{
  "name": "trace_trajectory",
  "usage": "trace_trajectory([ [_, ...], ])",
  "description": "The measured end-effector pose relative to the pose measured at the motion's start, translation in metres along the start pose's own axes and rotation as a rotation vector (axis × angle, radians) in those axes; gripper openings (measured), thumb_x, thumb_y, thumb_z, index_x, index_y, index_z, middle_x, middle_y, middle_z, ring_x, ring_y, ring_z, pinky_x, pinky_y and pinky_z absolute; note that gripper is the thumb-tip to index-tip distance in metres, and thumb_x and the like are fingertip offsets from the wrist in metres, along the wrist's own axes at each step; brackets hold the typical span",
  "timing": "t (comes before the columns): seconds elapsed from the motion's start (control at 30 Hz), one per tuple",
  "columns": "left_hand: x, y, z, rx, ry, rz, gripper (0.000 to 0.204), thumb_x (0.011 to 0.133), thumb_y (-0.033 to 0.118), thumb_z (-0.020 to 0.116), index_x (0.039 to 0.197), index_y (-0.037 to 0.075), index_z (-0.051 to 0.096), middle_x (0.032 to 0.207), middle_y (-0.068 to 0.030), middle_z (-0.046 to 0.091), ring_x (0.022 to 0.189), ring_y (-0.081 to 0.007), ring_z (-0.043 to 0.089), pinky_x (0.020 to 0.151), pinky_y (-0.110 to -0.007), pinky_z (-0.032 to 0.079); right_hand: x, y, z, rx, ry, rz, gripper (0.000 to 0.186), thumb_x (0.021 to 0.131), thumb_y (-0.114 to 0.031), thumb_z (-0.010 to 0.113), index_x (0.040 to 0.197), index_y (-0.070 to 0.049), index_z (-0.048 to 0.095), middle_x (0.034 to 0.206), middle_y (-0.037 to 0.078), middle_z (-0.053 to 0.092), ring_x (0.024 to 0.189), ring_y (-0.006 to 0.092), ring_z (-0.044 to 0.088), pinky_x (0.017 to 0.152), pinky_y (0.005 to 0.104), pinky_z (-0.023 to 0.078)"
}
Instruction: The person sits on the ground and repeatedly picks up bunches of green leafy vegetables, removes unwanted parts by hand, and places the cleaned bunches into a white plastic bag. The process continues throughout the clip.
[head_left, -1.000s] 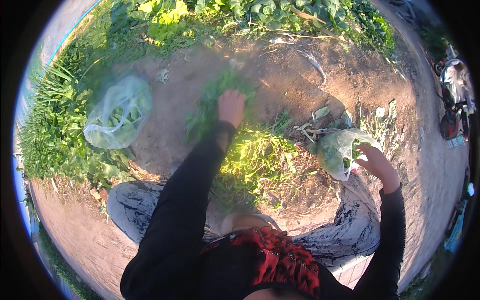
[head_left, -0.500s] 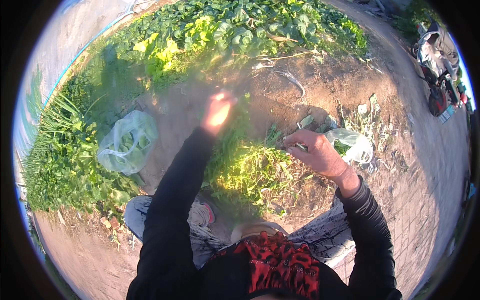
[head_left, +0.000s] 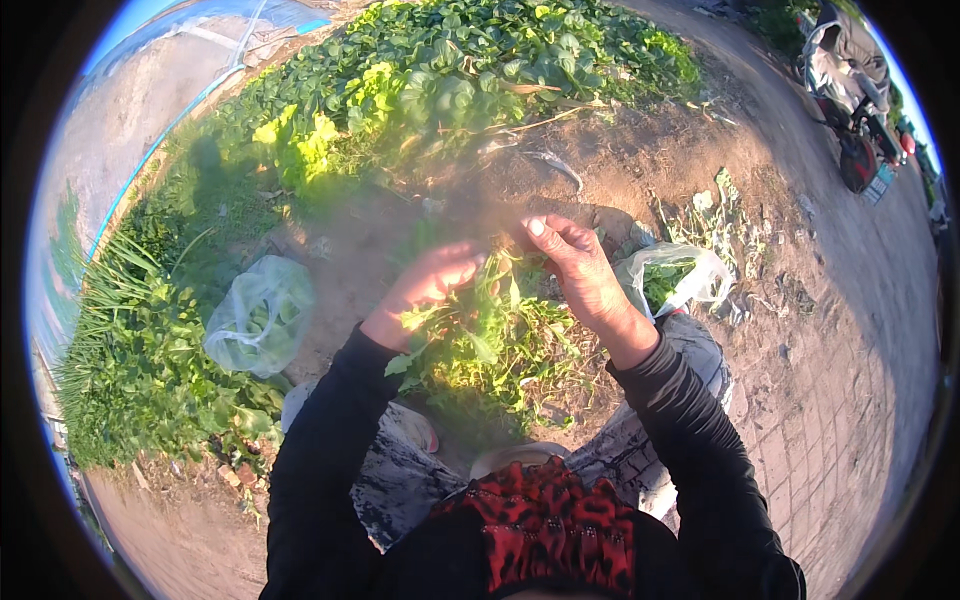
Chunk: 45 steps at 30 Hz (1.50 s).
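Observation:
My left hand [head_left: 435,280], partly smeared by haze and glare, is closed on a bunch of leafy greens [head_left: 484,345]; its leaves hang below the fingers. Close to its right, my right hand [head_left: 580,265] has thumb and fingers pinched together at the top of the greens. What sits in that pinch is too small to tell. Beneath both hands a loose heap of green stems and leaves [head_left: 540,375] lies on the soil between my knees.
A clear plastic bag with greens [head_left: 262,315] stands at the left, and an open one [head_left: 708,278] by my right knee. Leafy crop rows [head_left: 520,55] grow at the far side and left. A vehicle [head_left: 850,90] is parked far right. A low stool [head_left: 515,458] is under me.
My left hand has come back toward me and now has greens in it. My right hand has moved left and up, close to the left one.

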<state>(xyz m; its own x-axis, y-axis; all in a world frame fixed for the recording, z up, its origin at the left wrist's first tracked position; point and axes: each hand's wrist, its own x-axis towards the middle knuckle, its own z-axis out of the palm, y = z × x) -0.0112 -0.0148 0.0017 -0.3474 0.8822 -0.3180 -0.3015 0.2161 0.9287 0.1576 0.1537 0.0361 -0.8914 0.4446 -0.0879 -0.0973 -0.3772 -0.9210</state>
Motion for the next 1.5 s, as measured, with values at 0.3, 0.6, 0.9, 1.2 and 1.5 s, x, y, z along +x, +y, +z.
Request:
trace_trajectory([
  [0.3,-0.014,-0.001,0.013,-0.085,0.008,-0.042,0.040,0.093,0.027,0.060,0.126,0.007,0.053,0.106,-0.0013,0.061,0.084,-0.0104,0.060,0.065,-0.025,0.053,0.010,0.011,0.013,-0.735,-0.067,-0.361,0.036,0.084,-0.015,0.073,0.114,-0.002,0.058,0.084,-0.002,0.059,0.082,0.0073,0.054,0.074,0.0237,0.048],
  [0.6,-0.008,-0.003,0.015,-0.075,-0.202,-0.007,0.028,0.089,0.025,0.067,0.106,0.003,0.061,0.097,-0.0011,0.062,0.081,-0.0084,0.059,0.068,-0.025,0.049,0.017,0.013,0.002,-0.317,0.071,-0.123,0.018,0.086,-0.002,0.062,0.104,-0.001,0.061,0.089,0.001,0.062,0.079,0.0078,0.056,0.073,0.0216,0.044],
  [0.9,-0.013,-0.019,-0.012,1.492,0.487,0.479,0.022,0.081,0.016,0.064,0.098,0.004,0.059,0.091,-0.0119,0.064,0.088,-0.0287,0.062,0.076,-0.044,0.048,0.022,0.016,-0.014,-0.549,0.167,-0.098,0.019,0.086,-0.010,0.061,0.102,0.001,0.063,0.088,0.003,0.061,0.082,0.0120,0.055,0.078,0.0267,0.043],
  [1.2,0.003,-0.003,0.033,0.495,0.070,0.358,0.030,0.085,0.020,0.065,0.073,-0.004,0.054,0.058,-0.0106,0.055,0.053,-0.0162,0.062,0.047,-0.033,0.046,0.007,0.031,0.010,-0.277,-0.035,0.057,0.016,0.091,-0.010,0.061,0.104,-0.001,0.062,0.081,-0.001,0.058,0.066,0.0062,0.050,0.060,0.0210,0.040],
  [1.5,0.001,-0.004,0.037,0.612,-0.046,0.385,0.021,0.092,0.013,0.060,0.078,0.001,0.051,0.061,-0.0048,0.048,0.056,-0.0104,0.050,0.050,-0.030,0.040,0.000,0.029,-0.008,-0.432,-0.072,0.034,0.010,0.083,-0.006,0.067,0.089,-0.003,0.059,0.081,-0.002,0.058,0.074,0.0067,0.055,0.067,0.0216,0.045],
])
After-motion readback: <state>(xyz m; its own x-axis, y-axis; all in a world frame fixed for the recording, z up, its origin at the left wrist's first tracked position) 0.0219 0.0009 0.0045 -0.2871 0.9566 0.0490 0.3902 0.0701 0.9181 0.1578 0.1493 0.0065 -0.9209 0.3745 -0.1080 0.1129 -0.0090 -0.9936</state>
